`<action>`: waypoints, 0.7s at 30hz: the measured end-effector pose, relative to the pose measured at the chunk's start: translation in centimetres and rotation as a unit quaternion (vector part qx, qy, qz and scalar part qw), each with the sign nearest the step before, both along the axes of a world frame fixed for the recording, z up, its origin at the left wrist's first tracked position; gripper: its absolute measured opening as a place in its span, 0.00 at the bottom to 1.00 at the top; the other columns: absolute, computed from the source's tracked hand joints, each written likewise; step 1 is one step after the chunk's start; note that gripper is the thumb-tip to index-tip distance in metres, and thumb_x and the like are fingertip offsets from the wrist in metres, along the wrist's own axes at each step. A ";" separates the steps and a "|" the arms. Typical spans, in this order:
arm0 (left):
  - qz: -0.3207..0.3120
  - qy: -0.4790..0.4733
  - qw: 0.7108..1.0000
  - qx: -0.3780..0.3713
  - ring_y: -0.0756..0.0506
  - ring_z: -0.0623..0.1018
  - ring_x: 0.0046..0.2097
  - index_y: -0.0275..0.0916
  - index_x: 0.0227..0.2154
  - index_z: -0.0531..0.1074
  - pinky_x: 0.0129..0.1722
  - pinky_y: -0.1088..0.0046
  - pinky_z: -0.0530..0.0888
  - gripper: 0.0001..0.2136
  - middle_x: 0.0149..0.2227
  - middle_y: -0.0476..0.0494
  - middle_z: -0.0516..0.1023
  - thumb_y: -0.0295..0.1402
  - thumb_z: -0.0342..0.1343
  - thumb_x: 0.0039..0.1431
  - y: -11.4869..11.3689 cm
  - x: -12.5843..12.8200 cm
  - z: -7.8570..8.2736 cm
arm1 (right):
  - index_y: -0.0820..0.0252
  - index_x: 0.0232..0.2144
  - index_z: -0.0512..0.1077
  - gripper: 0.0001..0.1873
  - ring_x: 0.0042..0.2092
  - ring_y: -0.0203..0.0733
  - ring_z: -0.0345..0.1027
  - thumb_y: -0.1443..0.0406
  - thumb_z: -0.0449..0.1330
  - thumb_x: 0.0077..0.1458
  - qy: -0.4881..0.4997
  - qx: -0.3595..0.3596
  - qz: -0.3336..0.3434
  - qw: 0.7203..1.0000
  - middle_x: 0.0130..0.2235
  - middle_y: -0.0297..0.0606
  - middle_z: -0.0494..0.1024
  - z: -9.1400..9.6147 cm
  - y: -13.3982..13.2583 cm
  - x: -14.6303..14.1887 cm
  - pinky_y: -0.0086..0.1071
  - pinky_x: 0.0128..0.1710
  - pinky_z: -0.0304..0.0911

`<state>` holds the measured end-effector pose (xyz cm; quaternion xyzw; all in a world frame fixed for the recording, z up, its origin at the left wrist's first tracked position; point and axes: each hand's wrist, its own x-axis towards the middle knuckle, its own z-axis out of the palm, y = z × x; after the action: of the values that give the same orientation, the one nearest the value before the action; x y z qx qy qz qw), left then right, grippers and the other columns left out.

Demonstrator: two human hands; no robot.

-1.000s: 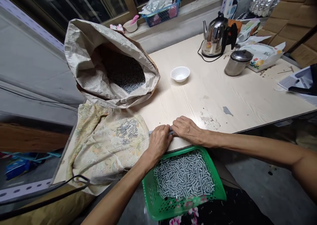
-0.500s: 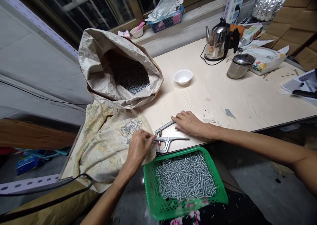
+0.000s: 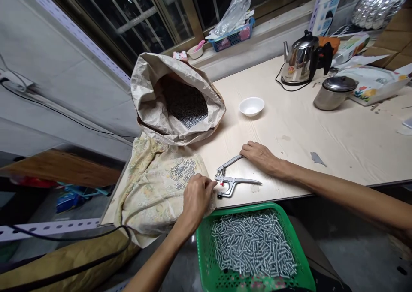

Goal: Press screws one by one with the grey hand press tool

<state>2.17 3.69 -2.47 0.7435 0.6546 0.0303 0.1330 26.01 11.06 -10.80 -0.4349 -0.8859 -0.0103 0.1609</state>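
Observation:
Grey metal snap-fastener pliers with a spring and a small red part lie on the table near its front edge, handles spread. My right hand rests on the table with its fingers closed on the end of the upper handle. My left hand is pinched beside the pliers' head; whatever is between the fingertips is too small to make out. Small silver metal pieces lie loose on a patterned yellowish cloth behind it. Below, a green plastic basket is filled with silver spring-like pieces.
A large woven sack with its mouth open holds many metal pieces. Behind the pliers stands a white bowl. A steel kettle, a lidded metal pot and packets occupy the back right. A blue basket sits on the window ledge.
The view has shifted left, so everything appears farther right. My left hand stays pinched by the pliers' head, now slightly lower and apart from it; my right hand stays on the handle.

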 end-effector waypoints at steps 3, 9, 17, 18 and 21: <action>-0.079 -0.053 0.995 0.016 0.45 0.73 0.35 0.40 0.27 0.76 0.34 0.71 0.67 0.10 0.30 0.44 0.74 0.36 0.54 0.58 -3.5 0.0 1.3 | 0.61 0.33 0.67 0.12 0.38 0.43 0.58 0.75 0.46 0.63 0.005 0.000 -0.004 1.000 0.35 0.39 0.70 -0.2 0.4 0.8 0.33 0.35 0.53; -0.010 0.077 0.995 0.056 0.43 0.73 0.39 0.41 0.31 0.76 0.35 0.70 0.68 0.11 0.33 0.43 0.75 0.36 0.50 0.61 -2.5 -5.3 0.7 | 0.62 0.35 0.68 0.13 0.39 0.44 0.59 0.76 0.46 0.62 0.007 -0.002 -0.023 1.000 0.37 0.40 0.70 -0.6 0.3 0.9 0.33 0.34 0.54; -0.085 0.181 0.979 0.046 0.42 0.69 0.43 0.40 0.32 0.76 0.40 0.69 0.68 0.11 0.34 0.41 0.74 0.33 0.48 0.62 3.0 -11.3 -2.4 | 0.62 0.34 0.68 0.13 0.39 0.44 0.59 0.76 0.46 0.62 -0.004 0.000 -0.031 0.999 0.36 0.40 0.70 -0.7 0.1 0.6 0.33 0.34 0.54; -0.107 0.198 0.974 0.043 0.42 0.69 0.42 0.39 0.31 0.75 0.39 0.68 0.68 0.11 0.34 0.41 0.74 0.32 0.48 0.62 3.0 -11.2 -2.6 | 0.61 0.34 0.68 0.13 0.39 0.44 0.59 0.76 0.46 0.62 -0.003 0.002 -0.032 0.999 0.36 0.40 0.70 -0.7 0.1 0.6 0.33 0.34 0.54; -0.163 0.236 0.957 0.032 0.41 0.69 0.41 0.37 0.30 0.73 0.38 0.67 0.69 0.10 0.34 0.39 0.73 0.26 0.47 0.61 3.0 -10.9 -2.8 | 0.61 0.35 0.68 0.12 0.39 0.44 0.58 0.76 0.47 0.61 -0.003 0.007 -0.035 0.999 0.36 0.39 0.70 -0.8 0.1 0.6 0.33 0.34 0.53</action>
<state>-8.69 6.68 -5.28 0.8303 0.5356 -0.1472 -0.0459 26.60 11.13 -11.60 -0.4644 -0.8706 -0.0235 0.1604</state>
